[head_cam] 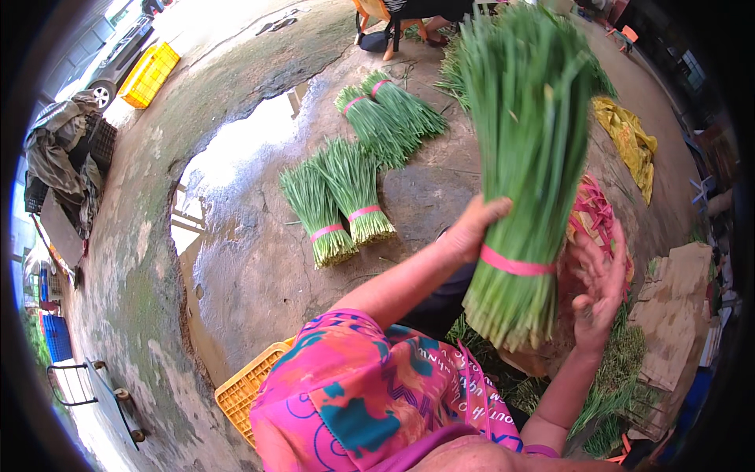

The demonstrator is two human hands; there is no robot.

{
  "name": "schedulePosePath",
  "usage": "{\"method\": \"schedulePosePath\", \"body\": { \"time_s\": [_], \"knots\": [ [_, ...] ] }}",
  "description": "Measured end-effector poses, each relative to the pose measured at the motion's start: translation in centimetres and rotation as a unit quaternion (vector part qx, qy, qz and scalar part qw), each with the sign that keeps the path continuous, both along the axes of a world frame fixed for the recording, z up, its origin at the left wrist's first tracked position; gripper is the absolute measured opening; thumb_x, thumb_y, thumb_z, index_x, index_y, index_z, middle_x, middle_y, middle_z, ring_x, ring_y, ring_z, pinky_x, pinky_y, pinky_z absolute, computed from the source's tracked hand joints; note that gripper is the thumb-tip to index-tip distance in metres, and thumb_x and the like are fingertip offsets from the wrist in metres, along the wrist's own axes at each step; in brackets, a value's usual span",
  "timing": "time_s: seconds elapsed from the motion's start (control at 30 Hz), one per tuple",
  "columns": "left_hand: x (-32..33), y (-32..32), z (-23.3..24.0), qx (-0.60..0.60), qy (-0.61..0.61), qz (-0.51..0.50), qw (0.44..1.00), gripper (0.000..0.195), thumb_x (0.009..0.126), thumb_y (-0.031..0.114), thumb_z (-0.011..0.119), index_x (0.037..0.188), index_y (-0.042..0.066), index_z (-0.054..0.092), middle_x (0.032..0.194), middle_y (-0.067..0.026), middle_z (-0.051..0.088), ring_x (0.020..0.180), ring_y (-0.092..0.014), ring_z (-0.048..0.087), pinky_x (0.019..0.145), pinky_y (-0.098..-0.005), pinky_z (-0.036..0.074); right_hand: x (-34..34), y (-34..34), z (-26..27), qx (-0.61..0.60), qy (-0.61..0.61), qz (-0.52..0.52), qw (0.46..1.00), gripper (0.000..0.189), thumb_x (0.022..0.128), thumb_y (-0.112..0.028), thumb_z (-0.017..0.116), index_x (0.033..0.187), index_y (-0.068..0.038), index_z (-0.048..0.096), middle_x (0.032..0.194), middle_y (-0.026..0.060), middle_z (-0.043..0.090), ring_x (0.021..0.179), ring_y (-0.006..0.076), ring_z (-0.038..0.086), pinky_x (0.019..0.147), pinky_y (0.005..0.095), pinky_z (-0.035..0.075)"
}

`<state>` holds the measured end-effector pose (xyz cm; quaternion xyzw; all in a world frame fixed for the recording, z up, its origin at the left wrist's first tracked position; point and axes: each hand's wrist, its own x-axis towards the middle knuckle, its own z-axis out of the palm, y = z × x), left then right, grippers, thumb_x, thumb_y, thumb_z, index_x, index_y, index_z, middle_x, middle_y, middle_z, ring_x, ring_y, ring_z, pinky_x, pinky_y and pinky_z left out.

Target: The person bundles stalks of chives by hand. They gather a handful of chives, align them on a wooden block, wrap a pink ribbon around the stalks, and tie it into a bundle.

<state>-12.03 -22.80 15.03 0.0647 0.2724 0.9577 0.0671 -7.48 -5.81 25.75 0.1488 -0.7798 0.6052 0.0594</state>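
A large bundle of green chives, bound near its pale cut ends by a pink band, is held up before me, leaves upward. My left hand grips its left side just above the band, thumb across the front. To its right, my right hand is raised with fingers spread and slightly blurred, apart from the bundle as far as I can see. Behind that hand lies a heap of pink strips. On the wet ground rest two banded bundles near me and two more beyond.
A puddle spreads to the left. Under me is a yellow plastic crate. Loose greens and flattened cardboard lie at right, with a yellow sack farther off. A person's leg shows beyond, by a chair.
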Motion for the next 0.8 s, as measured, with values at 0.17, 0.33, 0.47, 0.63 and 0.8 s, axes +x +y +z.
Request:
{"method": "schedulePosePath", "body": {
  "time_s": [0.17, 0.33, 0.47, 0.63, 0.8],
  "knots": [
    [0.6, -13.6, -2.7, -0.070, -0.102, 0.163, 0.979, 0.067, 0.074, 0.046, 0.061, 0.118, 0.000, 0.042, 0.112, -0.0161, 0.052, 0.101, -0.027, 0.052, 0.092, -0.0387, 0.040, -3.7, 4.3, -2.5, 0.103, 0.025, -0.038, 0.994, 0.083, 0.071, -0.040, 0.068, 0.135, -0.010, 0.025, 0.106, 0.0088, 0.053, 0.094, 0.0161, 0.052, 0.085, 0.0294, 0.041],
    [2.6, -26.1, -11.1, -0.121, -0.167, 0.292, 0.934, 0.048, 0.076, 0.039, 0.061, 0.110, 0.006, 0.051, 0.103, -0.0085, 0.058, 0.094, -0.020, 0.056, 0.085, -0.0339, 0.044, -3.2, 15.2, -8.7, 0.280, -0.128, -0.154, 0.939, 0.062, 0.080, -0.016, 0.062, 0.134, -0.013, 0.030, 0.092, 0.0060, 0.054, 0.078, 0.0108, 0.049, 0.076, 0.0269, 0.042],
    [3.3, -32.6, -20.7, -0.128, -0.207, 0.298, 0.923, 0.043, 0.077, 0.033, 0.062, 0.107, 0.005, 0.051, 0.100, -0.0070, 0.058, 0.089, -0.018, 0.057, 0.078, -0.0338, 0.047, 0.4, 21.8, -10.7, 0.307, -0.237, -0.243, 0.889, 0.056, 0.083, -0.014, 0.058, 0.132, -0.006, 0.031, 0.075, 0.0024, 0.052, 0.069, 0.0090, 0.048, 0.068, 0.0271, 0.042],
    [5.2, -33.2, -32.2, -0.427, -0.495, 0.256, 0.712, 0.090, 0.057, 0.047, 0.076, 0.119, -0.006, 0.036, 0.114, -0.0192, 0.050, 0.101, -0.025, 0.052, 0.082, -0.0362, 0.045, 3.6, 25.4, -11.2, 0.327, -0.304, -0.331, 0.831, 0.052, 0.085, -0.012, 0.055, 0.131, -0.005, 0.033, 0.064, 0.0007, 0.049, 0.060, 0.0082, 0.046, 0.057, 0.0253, 0.040],
    [4.5, -28.6, -35.4, -0.598, -0.586, 0.118, 0.534, 0.123, 0.056, 0.076, 0.053, 0.134, -0.005, 0.004, 0.130, -0.0288, 0.031, 0.121, -0.036, 0.034, 0.100, -0.0387, 0.029, 6.9, 28.6, -12.3, 0.307, -0.319, -0.343, 0.828, 0.046, 0.085, -0.011, 0.053, 0.127, -0.003, 0.037, 0.062, -0.0002, 0.048, 0.051, 0.0048, 0.045, 0.040, 0.0217, 0.032]
  ]
}}
